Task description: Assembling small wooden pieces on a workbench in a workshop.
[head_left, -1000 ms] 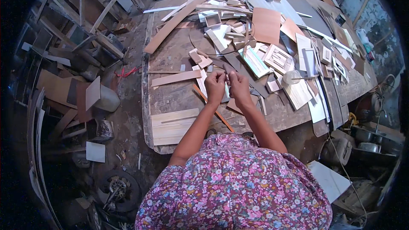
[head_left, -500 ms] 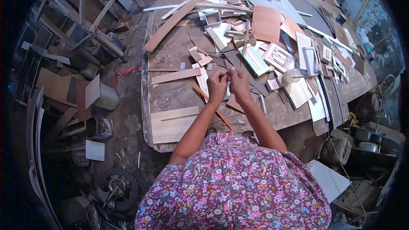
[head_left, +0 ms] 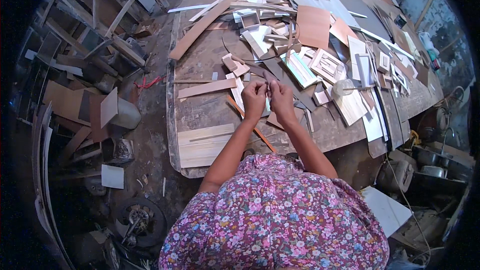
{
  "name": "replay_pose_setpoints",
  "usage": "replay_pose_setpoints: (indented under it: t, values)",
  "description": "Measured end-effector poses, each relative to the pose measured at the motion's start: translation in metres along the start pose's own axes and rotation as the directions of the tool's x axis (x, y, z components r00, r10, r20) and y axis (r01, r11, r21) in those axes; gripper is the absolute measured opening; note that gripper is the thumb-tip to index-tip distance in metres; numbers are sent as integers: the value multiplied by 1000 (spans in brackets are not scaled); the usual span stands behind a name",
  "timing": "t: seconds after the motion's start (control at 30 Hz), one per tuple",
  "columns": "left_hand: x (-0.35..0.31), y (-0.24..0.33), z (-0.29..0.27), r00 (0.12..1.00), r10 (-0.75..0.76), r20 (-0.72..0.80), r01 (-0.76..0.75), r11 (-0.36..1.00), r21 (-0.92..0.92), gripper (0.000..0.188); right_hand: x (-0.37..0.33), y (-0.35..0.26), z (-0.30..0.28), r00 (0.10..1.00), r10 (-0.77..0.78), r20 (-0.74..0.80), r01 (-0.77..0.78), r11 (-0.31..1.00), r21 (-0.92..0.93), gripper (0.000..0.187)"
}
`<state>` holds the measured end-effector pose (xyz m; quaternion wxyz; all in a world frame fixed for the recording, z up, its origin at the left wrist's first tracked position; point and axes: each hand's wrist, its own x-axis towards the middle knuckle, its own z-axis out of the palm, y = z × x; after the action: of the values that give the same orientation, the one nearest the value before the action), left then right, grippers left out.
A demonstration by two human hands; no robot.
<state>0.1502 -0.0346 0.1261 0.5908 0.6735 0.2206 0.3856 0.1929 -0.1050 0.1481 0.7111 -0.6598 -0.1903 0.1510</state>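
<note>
My left hand (head_left: 255, 101) and my right hand (head_left: 282, 102) are raised close together over the near middle of the table. The fingers of both are closed in a pinch, and whatever lies between them is too small and dark to make out. Just left of my left hand lies a white strip (head_left: 235, 90), with a thin orange-brown stick (head_left: 262, 139) slanting below it. Beyond the fingers sits a small pale wooden block piece (head_left: 235, 65). A turquoise-edged wooden panel (head_left: 299, 70) rests to the right of my right hand.
The worn wooden table (head_left: 200, 115) carries many offcuts: a long curved plank (head_left: 210, 25), a brown square sheet (head_left: 313, 26), a carved frame (head_left: 327, 66) and a clear round container (head_left: 343, 88). Pale boards (head_left: 205, 145) lie at the near left. A wheel (head_left: 141, 220) is on the floor.
Both hands stay pinched together in nearly the same place, with only a slight shift of the fingers. Things on the table look unmoved.
</note>
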Motion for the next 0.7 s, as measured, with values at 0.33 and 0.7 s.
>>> replay_pose_setpoints:
  t: [0.33,0.7]
  values:
    - [9,-2,-15,988,-133,-84,122,985,-122,7,-13,-8,-8,992,107,65,-109,994,30,30]
    - [4,18,-17,985,-170,-41,151,946,-288,7,-6,-26,-12,998,11,65,4,977,-215,31]
